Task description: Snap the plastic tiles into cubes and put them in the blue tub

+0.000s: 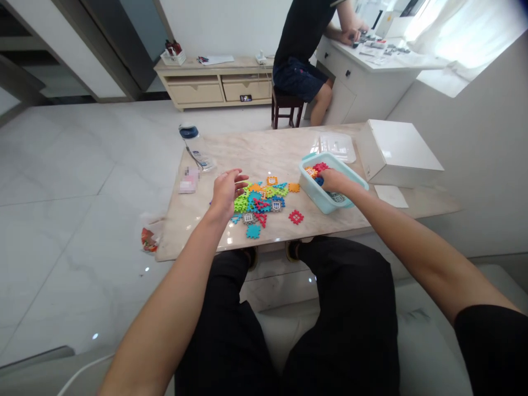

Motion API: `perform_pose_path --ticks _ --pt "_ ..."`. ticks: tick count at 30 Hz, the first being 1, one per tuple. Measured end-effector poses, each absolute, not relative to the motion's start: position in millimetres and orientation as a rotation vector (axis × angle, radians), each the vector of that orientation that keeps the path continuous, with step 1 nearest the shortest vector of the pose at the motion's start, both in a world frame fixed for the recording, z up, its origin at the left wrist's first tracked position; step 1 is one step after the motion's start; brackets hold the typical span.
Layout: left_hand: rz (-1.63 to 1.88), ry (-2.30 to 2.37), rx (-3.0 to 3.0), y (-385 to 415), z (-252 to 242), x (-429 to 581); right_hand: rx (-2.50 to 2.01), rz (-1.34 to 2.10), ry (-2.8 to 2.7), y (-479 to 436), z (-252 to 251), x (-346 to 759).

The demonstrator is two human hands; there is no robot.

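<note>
A pile of colourful interlocking plastic tiles point(266, 199) lies on the marble table point(264, 151). My left hand point(226, 190) hovers at the pile's left edge, fingers loosely curled, touching or just above the green tiles. My right hand point(335, 180) reaches into a light blue plastic bin point(317, 192) that holds more tiles, a red one point(320, 166) among them. Its fingers are closed down among the pieces; what they grip is hidden. A loose red tile point(296, 216) lies near the table's front edge.
A white box point(398, 151) and a clear lid point(335, 146) sit at the table's far right. A water bottle point(197, 146) lies at the far left. A snack wrapper point(149, 239) lies on the floor. Another person point(307, 52) sits at a desk beyond.
</note>
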State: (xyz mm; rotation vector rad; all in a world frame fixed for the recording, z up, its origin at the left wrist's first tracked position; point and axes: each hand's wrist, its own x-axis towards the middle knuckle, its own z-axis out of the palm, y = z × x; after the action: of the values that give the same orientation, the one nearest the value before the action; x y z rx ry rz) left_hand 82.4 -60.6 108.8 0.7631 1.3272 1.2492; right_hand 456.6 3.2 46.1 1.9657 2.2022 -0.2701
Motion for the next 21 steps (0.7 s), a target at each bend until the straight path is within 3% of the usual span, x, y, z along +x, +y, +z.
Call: perform_pose_path --ticks 6,9,15,21 --pt "1.280 1.345 0.760 -56.5 104.2 73.9 2.185 -0.076 2.466 -27.7 107.1 447.6" --pt "1.265 1.366 0.812 -57.8 102.3 75.9 2.101 -0.149 2.743 -46.1 119.0 398.2" --pt "1.137 1.528 0.975 -67.6 85.2 77.9 1.482 -0.342 2.616 -55.3 55.6 300.6" --pt "0.777 1.710 1.660 -72.9 59.7 62.1 1.432 -0.228 2.522 -46.3 7.6 298.5"
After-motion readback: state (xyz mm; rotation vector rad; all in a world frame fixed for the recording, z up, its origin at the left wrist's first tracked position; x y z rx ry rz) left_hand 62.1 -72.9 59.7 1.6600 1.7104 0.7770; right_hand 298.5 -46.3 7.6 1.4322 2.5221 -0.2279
